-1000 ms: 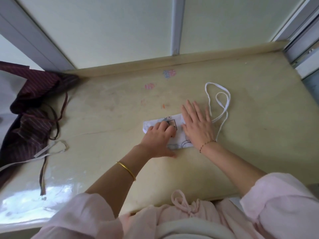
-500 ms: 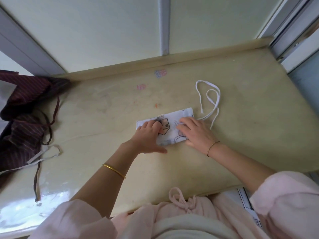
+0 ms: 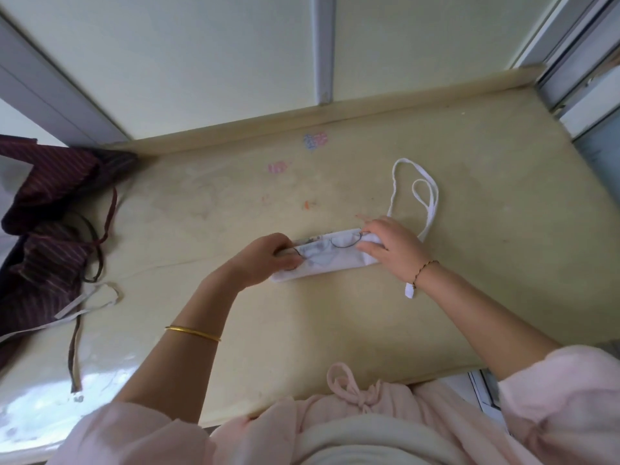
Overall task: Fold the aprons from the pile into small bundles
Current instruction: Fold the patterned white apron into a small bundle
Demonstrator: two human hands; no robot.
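Head view: white apron (image 3: pixel 330 263), folded into a narrow strip, lies mid-counter (image 3: pixel 503 263). Its ends are gripped by curled fingers of left hand (image 3: pixel 265 260) and right hand (image 3: pixel 394 245). Edges should be kept aligned and layers pinched flat during the next fold. Loose straps (image 3: pixel 427 196) are best tucked in. Dark pile (image 3: pixel 47 236) lies far left.

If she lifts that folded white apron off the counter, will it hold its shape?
Probably floppy and light: the white apron is thin folded cloth, gripped at both ends by the left hand and right hand. Its loose straps lie on the counter and would likely dangle.
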